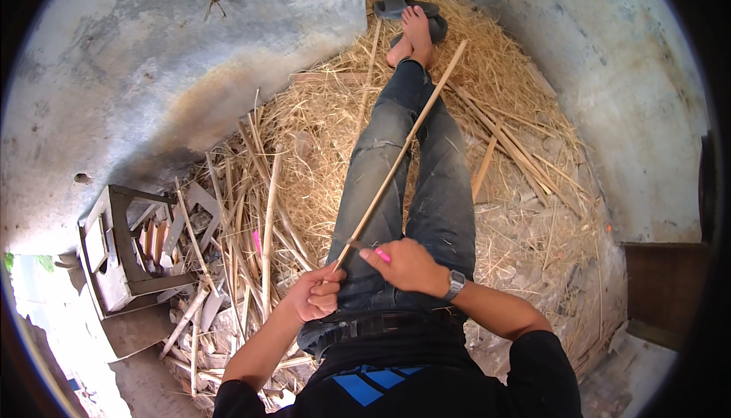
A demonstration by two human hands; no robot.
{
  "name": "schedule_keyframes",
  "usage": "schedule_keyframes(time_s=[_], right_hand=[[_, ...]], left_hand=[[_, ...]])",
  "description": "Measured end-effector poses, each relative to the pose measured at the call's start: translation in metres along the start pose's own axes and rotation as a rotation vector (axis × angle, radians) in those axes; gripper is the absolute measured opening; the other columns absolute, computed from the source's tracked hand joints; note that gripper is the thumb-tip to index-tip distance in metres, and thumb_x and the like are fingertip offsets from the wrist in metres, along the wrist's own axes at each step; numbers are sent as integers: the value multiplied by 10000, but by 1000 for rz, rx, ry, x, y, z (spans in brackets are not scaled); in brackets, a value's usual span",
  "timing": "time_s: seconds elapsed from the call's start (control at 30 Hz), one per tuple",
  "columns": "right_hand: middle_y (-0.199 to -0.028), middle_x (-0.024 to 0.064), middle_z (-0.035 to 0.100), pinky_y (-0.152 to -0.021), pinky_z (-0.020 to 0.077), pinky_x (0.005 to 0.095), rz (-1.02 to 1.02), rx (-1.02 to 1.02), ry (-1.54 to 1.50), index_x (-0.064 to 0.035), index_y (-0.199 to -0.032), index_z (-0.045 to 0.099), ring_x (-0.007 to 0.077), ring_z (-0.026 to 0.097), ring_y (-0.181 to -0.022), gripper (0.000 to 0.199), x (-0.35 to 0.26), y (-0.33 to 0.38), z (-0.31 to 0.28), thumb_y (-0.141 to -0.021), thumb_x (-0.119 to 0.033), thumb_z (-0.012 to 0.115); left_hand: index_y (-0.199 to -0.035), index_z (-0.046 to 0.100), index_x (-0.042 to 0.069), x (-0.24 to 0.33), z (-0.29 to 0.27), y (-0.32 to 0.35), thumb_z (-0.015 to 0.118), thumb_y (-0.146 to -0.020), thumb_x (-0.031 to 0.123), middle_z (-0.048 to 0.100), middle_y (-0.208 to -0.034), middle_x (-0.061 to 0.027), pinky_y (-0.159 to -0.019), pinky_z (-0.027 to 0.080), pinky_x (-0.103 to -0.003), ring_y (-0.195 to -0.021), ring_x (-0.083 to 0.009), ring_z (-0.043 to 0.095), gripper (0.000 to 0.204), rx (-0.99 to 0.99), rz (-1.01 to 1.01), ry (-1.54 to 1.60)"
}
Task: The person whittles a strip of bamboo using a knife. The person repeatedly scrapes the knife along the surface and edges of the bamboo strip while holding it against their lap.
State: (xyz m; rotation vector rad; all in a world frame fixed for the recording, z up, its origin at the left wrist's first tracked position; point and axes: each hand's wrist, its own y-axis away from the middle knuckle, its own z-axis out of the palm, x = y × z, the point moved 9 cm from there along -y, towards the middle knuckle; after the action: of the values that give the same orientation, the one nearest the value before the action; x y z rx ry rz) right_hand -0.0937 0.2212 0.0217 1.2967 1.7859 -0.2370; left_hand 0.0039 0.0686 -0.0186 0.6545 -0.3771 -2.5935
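A long, narrow strip of bamboo or wood [408, 142] lies slantwise over my outstretched legs, its far end near my feet. My left hand [315, 295] is closed round its near end, in front of my waist. In my right hand [412, 267] is a knife [383, 256] with a pink handle, mostly covered by the fingers. Its dark blade reaches left and meets the strip just beyond my left hand. How deep the edge sits in the strip I cannot tell. A watch is on my right wrist.
Thin shavings [304, 125] cover much of the floor around my legs. Several split strips [518, 151] lie to the right, and more sticks [269, 228] pile up on the left beside an open box-like frame [114, 266]. Dark sandals [403, 7] lie by my feet. Grey walls stand on both sides.
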Motion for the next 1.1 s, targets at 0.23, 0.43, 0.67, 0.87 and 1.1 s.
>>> schedule_keyframes(time_s=[0.23,0.43,0.67,0.87,1.1], right_hand=[[-660,267,650,-589,533,557,50,245,104,-18,-689,682,488,652,-644,689,43,-28,-39,-1064,-559,479],[-709,277,673,-704,559,578,10,-66,128,-36,-707,705,484,683,-728,721,9,-21,-12,-1046,-626,465],[-704,262,669,-647,539,561,50,164,177,-45,-674,680,482,668,-696,721,46,-37,-47,-1038,-631,472],[-683,247,661,-650,523,572,19,-13,62,-53,-665,662,476,662,-691,732,38,-35,-40,-1041,-647,455],[-667,226,665,-642,531,548,100,170,30,-62,-636,662,465,664,-673,733,80,-58,-55,-1040,-642,465]], left_hand=[[-864,432,154,-9,-12,7,306,-1168,368,323,-514,95,-433,218,-248,-380,-50,293,393,41,15,-25],[-859,424,144,-12,-9,8,336,-1167,370,323,-515,79,-423,246,-243,-373,-59,294,393,-12,6,54],[-864,432,145,-19,-5,13,320,-1168,375,319,-517,91,-428,232,-244,-379,-52,305,398,-79,-6,155],[-849,437,157,-16,-4,16,307,-1167,357,313,-509,109,-419,209,-245,-364,-43,291,397,-95,4,107],[-817,433,166,-22,-7,31,305,-1159,340,304,-489,127,-396,194,-235,-347,-28,292,405,-82,25,125]])
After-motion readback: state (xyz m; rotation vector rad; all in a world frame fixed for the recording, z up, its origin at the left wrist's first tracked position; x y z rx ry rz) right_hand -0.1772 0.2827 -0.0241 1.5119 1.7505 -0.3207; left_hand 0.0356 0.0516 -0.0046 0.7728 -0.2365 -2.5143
